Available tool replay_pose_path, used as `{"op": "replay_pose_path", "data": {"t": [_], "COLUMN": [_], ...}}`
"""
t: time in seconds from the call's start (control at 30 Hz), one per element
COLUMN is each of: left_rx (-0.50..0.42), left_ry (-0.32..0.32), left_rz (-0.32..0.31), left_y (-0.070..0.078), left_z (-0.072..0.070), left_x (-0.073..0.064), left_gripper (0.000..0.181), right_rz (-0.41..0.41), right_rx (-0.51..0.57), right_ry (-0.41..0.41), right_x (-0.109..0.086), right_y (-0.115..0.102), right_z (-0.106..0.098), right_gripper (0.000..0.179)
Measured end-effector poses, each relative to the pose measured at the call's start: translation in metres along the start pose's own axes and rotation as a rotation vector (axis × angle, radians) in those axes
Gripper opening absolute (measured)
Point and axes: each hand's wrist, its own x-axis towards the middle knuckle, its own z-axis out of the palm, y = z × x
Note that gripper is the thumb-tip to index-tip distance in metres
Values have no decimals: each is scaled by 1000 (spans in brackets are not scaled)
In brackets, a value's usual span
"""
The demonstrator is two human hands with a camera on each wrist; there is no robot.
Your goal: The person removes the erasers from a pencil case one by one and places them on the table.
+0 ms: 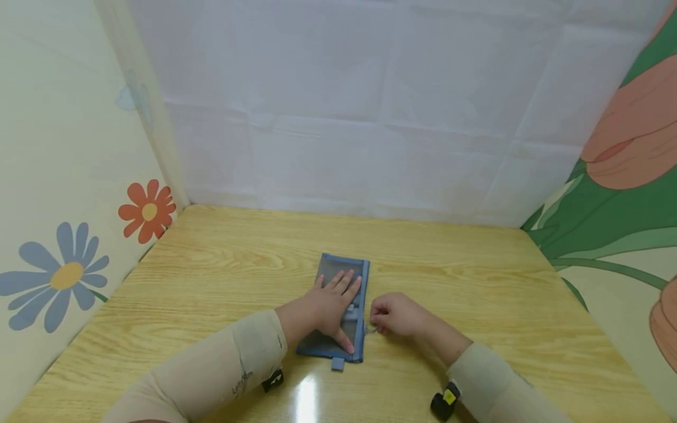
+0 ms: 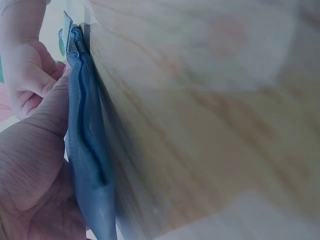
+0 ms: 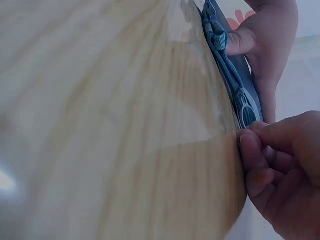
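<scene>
A blue zippered pouch (image 1: 365, 273) with grey see-through mesh panels lies flat on the wooden table. Spread out on top of it, my left hand (image 1: 329, 306) presses it down with straight fingers and thumb. Beside the pouch's right edge, my right hand (image 1: 396, 315) pinches a pale zipper pull (image 1: 370, 329) between thumb and forefinger. In the right wrist view, the ring-shaped pull (image 3: 247, 116) stands at the pouch's edge by the fingertips. A small blue fabric tab (image 1: 337, 364) sticks out at the near end. What lies inside the pouch cannot be made out clearly.
The wood-grain table (image 1: 254, 258) extends around the pouch on every side. A white sheet (image 1: 317, 158) hangs at the back, with flower-printed panels at left and right. Black wrist cameras (image 1: 443, 405) sit below the sleeves, close to the tabletop.
</scene>
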Motion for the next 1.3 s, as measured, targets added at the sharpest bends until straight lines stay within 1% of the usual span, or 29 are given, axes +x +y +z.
{"op": "replay_pose_path", "data": {"t": [0.2, 0.33, 0.5, 0.7, 0.77, 0.93, 1.1, 1.3], "left_rx": [-14, -13, -10, -8, -3, 7, -1, 3], "left_ry": [-6, 0, 4, 1, 1, 5, -1, -1], "left_rz": [0, 4, 4, 6, 4, 2, 0, 4], "left_y": [-1, 0, 1, 1, 1, 2, 2, 1], "left_z": [0, -1, -2, -2, -2, -1, -2, -1], "left_x": [0, 0, -1, -1, -1, -1, -1, 0], "left_gripper": [137, 135, 135, 135, 135, 136, 136, 136], "right_rz": [54, 53, 93, 142, 148, 173, 218, 254], "right_rx": [-15, -13, -43, -5, 8, 35, 60, 89], "right_ry": [76, 99, 142, 202, 216, 231, 232, 261], "right_x": [6, 9, 15, 24, 27, 34, 39, 46], "right_y": [5, 6, 7, 10, 10, 12, 14, 16], "right_z": [-5, -6, -9, -14, -15, -18, -20, -24], "right_gripper": [16, 16, 15, 15, 15, 16, 16, 15]}}
